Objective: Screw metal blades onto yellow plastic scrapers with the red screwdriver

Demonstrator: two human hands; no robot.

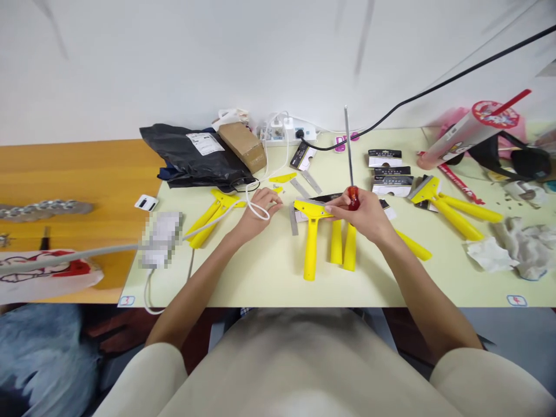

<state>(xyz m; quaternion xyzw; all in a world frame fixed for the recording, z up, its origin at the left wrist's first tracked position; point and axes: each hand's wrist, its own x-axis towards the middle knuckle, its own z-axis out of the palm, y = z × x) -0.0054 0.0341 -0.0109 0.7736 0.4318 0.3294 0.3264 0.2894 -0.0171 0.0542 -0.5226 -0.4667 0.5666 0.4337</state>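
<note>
Centrally: right hand (367, 215) closed around red-handled screwdriver (350, 159), shaft upright, fingertips touching yellow scraper (310, 231) head. Left hand (256, 215) loosely curled, fingers on table (260, 278) at white cable (254, 208).

Yellow smooth plastic scraper (311, 231) at desk centre, slightly glossy; thin grey metal blade along its head. Screwdriver (350, 168): bright metal shaft, glossy red plastic handle. Pale yellow desk top (269, 278), matt, smooth. Black plastic mailing bag (191, 156) near back edge, shiny, wrinkled. Crumpled grey cloth (523, 246) at right edge, rough.
</note>
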